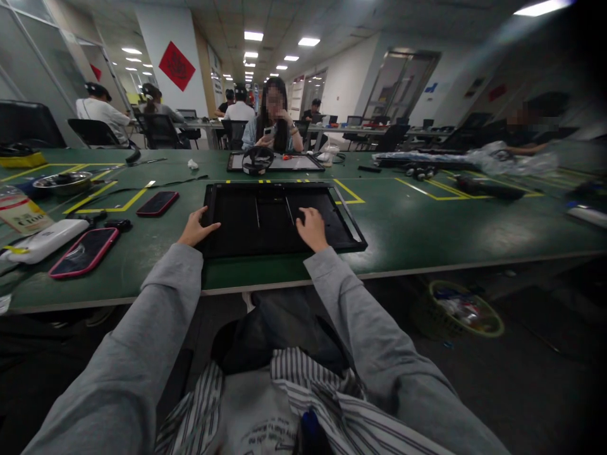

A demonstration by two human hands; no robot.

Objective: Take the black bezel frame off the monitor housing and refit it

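Striped cloth (203, 398) and matte grey sleeves (161, 309) closest in. Rests the left hand (196, 229), thumb spread wide, on the left rim of a shallow, rectangular black frame (237, 234), flat on the smooth green tabletop (427, 234) — holds the right hand (313, 229), fingers loosely parted, at its inner right part; cannot tell if touching. Beyond the left hand — two glossy, round-cornered phones (158, 203)

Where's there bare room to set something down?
The biggest bare patch is green table between the frame, the right-hand yellow tape and the near edge. A smaller one lies between the left hand and near phone. Crowded: the left end, and the far right side around the plastic wrap.
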